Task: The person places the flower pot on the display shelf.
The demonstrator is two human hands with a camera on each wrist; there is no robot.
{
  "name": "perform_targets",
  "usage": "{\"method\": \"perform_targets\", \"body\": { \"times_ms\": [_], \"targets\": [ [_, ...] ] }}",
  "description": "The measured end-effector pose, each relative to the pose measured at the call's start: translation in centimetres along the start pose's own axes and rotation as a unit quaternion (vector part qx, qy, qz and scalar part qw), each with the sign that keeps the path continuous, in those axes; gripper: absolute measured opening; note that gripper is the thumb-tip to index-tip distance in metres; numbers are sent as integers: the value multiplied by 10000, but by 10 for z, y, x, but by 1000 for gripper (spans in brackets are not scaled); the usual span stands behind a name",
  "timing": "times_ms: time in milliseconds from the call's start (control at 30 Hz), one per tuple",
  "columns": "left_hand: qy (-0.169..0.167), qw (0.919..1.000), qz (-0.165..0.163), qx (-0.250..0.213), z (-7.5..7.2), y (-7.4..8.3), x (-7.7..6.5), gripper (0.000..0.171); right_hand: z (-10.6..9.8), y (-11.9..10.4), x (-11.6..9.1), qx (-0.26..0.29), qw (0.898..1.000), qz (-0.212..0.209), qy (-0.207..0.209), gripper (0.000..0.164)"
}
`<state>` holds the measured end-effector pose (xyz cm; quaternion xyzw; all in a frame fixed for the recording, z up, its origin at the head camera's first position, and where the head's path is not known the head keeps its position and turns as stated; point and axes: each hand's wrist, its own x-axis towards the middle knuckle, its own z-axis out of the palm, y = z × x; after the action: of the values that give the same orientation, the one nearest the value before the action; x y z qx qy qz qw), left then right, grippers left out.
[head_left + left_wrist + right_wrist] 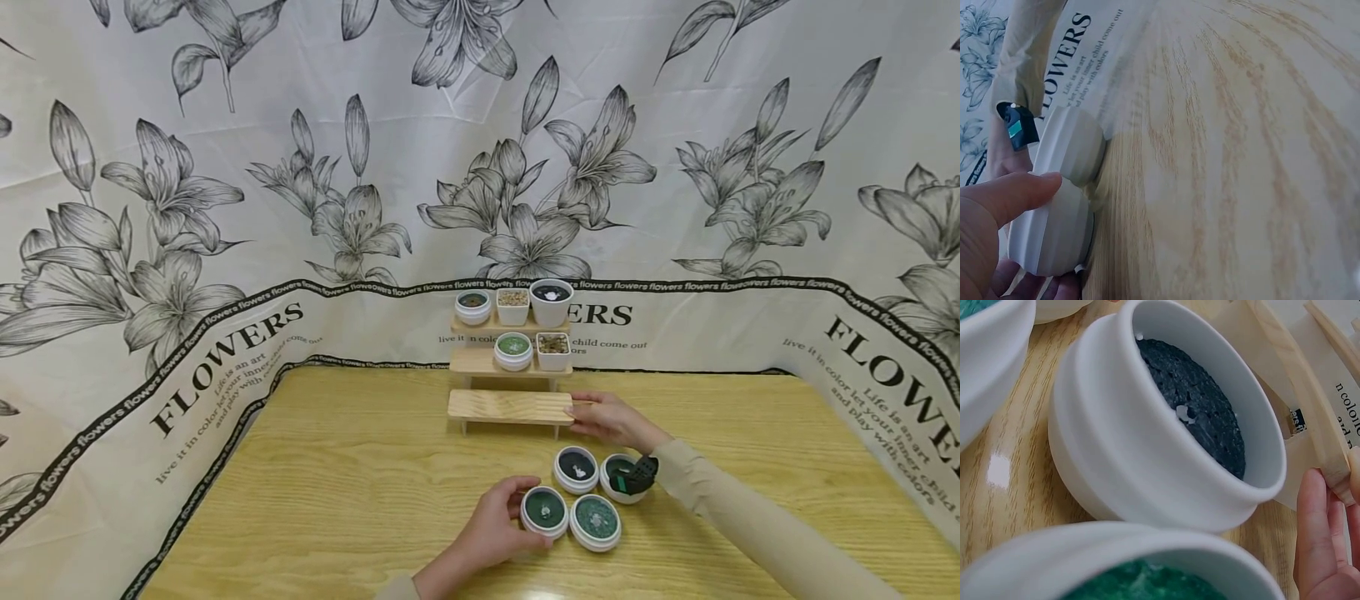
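Observation:
My left hand (487,527) holds a round white pot (545,510) with a dark green filling, which stands on the table. In the left wrist view the thumb lies against the near side of that ribbed pot (1054,234) and the fingers curl at its far side. My right hand (611,421) pinches the right end of the lowest wooden step (510,407) of a small tiered stand. Close to the hands are a green-filled pot (596,518), a black-filled pot (576,467) and another pot (628,493), partly covered by a black wrist strap (637,477).
The middle step (472,361) bears a round green-filled pot (513,348) and a square pot (553,354). On the top step (513,328) are a small round pot (473,308), a square pebble pot (513,310) and a taller pot (551,308). A flower-printed cloth (360,325) hangs behind the wooden table (360,467).

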<state>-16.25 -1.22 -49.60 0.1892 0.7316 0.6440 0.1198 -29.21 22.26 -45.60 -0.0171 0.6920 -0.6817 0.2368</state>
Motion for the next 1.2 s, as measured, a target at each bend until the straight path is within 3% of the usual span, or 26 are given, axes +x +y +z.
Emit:
{"method": "perform_targets", "body": {
  "times_ms": [533, 933, 1200],
  "targets": [
    [98, 9997, 90, 225, 0, -2, 1, 67, -1, 0, -2, 86, 9993, -262, -248, 64],
    [231, 9992, 94, 315, 1, -1, 4, 67, -4, 3, 1, 155, 9994, -240, -194, 63],
    [425, 9980, 214, 412, -7, 3, 4, 65, 0, 1, 0, -6, 10000, -23, 57, 65]
  ]
}}
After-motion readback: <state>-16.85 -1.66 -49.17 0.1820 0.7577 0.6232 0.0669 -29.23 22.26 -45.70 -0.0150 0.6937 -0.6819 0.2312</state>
